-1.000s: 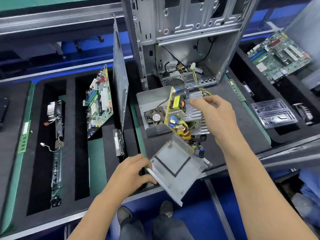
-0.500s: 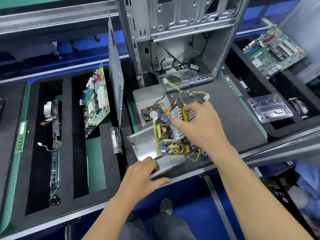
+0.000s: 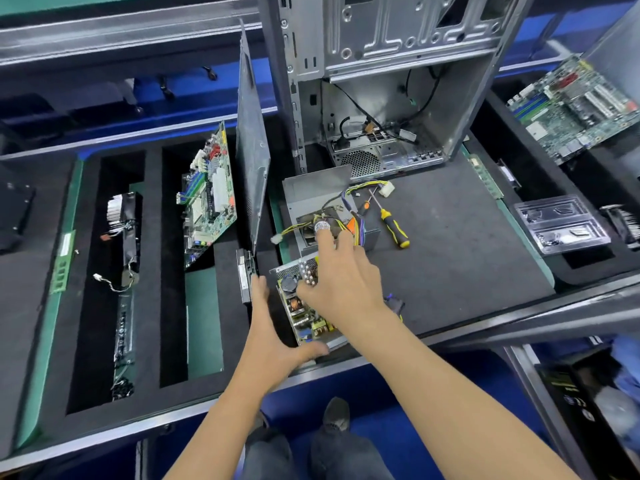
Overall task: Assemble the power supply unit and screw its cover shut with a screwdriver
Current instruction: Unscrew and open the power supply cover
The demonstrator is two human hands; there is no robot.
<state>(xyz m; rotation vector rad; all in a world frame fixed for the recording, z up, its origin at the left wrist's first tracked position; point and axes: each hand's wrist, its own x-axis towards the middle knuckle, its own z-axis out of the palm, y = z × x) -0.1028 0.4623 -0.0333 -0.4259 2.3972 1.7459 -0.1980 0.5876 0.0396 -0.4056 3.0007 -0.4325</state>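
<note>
The power supply's circuit board (image 3: 304, 311) lies in its grey metal base tray (image 3: 284, 270) at the front edge of the black mat. My left hand (image 3: 273, 327) brackets the tray, straight fingers along its left side and thumb along its front edge. My right hand (image 3: 343, 282) rests on top of the board with spread fingers, the index reaching toward the cover. The grey cover (image 3: 311, 192) with the fan lies just behind, with the yellow and purple wire bundle (image 3: 356, 220) draped over it. A yellow-black screwdriver (image 3: 393, 226) and an orange-handled one (image 3: 363, 206) lie to its right.
An open computer case (image 3: 381, 81) stands behind the mat. A side panel (image 3: 252, 150) and a motherboard (image 3: 211, 188) stand in foam slots on the left, a hard drive (image 3: 246, 277) beside my left hand. A second motherboard (image 3: 571, 109) and a clear plastic tray (image 3: 561, 226) sit right.
The board came down from mid-air into the base tray, which now lies flat on the mat. My left hand let go of the tray's edge and now lies straight against its side.
</note>
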